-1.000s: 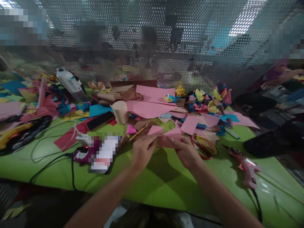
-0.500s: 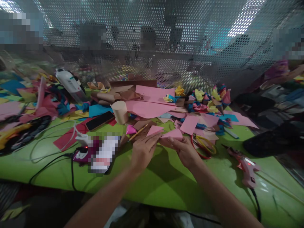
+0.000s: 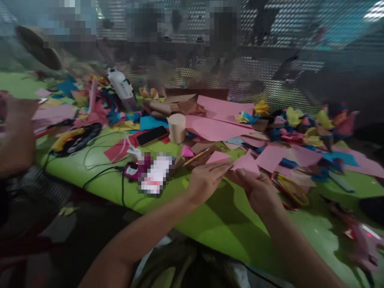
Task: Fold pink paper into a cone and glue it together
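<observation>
Before a perforated screen, the hands [image 3: 230,185] pinch pink paper [image 3: 246,163] above the cluttered green table [image 3: 192,222].

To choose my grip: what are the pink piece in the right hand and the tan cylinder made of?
The pink piece in the right hand: likely paper, matte, thin and flat-faced. The tan cylinder: probably matte card, smooth curved wall without gloss, possibly plastic.

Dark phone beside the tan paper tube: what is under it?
Red paper shows past the left end of the dark phone, and a red bit at its right, by the tan paper tube. Whether they join underneath is covered.
</observation>
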`<action>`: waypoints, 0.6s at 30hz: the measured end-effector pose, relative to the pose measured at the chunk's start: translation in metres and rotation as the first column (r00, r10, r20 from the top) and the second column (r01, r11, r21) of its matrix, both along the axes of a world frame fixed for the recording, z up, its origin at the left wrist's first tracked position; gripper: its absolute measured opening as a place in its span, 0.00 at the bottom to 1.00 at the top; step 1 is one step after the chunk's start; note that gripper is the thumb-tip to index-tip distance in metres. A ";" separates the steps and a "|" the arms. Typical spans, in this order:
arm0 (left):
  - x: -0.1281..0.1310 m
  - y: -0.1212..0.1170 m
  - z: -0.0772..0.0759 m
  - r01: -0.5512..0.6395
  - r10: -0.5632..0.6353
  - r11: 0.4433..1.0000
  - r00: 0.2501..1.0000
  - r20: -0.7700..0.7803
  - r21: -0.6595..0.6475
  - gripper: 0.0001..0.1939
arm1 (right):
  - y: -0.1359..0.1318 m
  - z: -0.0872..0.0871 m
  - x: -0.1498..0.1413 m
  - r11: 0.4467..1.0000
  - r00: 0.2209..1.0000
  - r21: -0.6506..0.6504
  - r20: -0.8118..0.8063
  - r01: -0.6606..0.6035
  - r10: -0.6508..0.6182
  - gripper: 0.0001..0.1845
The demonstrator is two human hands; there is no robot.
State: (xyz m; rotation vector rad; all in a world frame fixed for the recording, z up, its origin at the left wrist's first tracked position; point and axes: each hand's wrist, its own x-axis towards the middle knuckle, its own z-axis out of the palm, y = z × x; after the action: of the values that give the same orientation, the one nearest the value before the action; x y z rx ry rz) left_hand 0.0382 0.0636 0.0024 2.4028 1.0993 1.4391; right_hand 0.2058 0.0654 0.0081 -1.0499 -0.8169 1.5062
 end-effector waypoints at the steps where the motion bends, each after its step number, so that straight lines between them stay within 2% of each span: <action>1: 0.001 0.000 0.000 0.003 -0.003 1.000 1.000 0.002 -0.019 0.16 | 0.000 -0.001 0.001 1.000 1.000 -0.011 -0.005 0.018 -0.018 0.16; 6: 0.003 -0.001 -0.002 -0.012 0.012 0.999 1.000 -0.001 -0.034 0.16 | 0.001 -0.005 0.004 0.995 0.995 -0.052 -0.047 0.082 -0.084 0.17; 13: 0.006 -0.001 -0.007 0.013 -0.006 0.996 0.996 0.085 -0.089 0.15 | 0.000 -0.008 0.000 0.996 0.997 -0.064 -0.016 0.069 -0.070 0.18; 18: 0.005 -0.002 -0.003 0.053 -0.035 0.988 0.992 0.121 -0.147 0.14 | -0.001 -0.002 -0.004 0.997 0.999 -0.057 -0.012 0.049 -0.050 0.20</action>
State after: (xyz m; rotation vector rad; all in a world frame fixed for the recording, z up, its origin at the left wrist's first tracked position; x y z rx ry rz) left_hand 0.0435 0.0620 -0.0010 2.1955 1.0791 1.4109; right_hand 0.2021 0.0647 0.0059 -1.0928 -0.7370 1.5005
